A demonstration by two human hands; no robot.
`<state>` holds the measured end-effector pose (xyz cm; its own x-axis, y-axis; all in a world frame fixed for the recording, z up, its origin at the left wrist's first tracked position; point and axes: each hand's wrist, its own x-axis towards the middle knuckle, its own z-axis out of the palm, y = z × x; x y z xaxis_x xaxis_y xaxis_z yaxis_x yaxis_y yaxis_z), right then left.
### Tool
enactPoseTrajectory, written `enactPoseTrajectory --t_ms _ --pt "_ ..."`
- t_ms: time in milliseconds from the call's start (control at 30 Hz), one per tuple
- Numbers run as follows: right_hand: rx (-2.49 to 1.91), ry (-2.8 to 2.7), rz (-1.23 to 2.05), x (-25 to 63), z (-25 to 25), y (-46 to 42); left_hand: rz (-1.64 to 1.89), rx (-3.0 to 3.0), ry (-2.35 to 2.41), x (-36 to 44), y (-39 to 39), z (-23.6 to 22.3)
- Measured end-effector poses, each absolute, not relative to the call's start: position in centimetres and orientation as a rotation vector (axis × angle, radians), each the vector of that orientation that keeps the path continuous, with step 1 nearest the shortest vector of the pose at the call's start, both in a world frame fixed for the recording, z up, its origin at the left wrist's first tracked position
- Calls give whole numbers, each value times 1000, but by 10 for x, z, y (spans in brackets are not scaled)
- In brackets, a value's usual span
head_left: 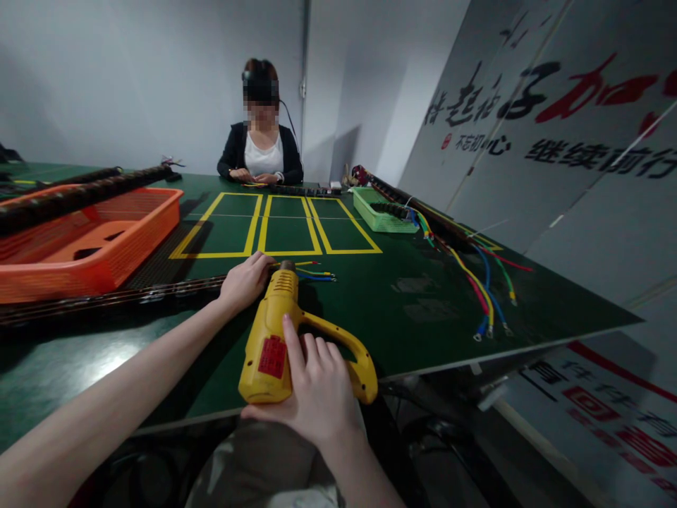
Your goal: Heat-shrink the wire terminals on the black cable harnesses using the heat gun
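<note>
Heat gun, just one, in our right hand: its body is bright yellow plastic, with a red label on the back part, vent slots toward the front, a looped handle on the right and a short dark nozzle. It is at the near edge of the green table, nozzle pointing away from us; whether it rests on the top we cannot tell. Our right hand wraps its rear, index finger straight along the body, the other fingers bent by the handle. Our left hand is closed over the end of one black wire harness, just beside the nozzle, its exact grip hidden. At least three coloured wires stick out past it, yellow, green and blue among them.

We count two baskets, one orange basket at left with a dark harness across it, one green basket farther off at right, and three yellow tape rectangles between them. One person sits opposite, both hands on the table
</note>
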<state>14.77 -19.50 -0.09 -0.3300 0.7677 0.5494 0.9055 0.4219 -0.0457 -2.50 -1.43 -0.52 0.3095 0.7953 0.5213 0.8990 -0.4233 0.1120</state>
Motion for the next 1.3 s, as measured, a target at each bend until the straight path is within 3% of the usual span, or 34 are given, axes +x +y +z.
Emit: enactPoseTrajectory --t_ms 833,1300 --pt "-1494 -2089 -339 198 -1 -192 -774 -2431 -1522 -24 -21 2" --pt "-1537 -2069 -383 173 1 -198 -787 -2431 -1458 -22 -18 0"
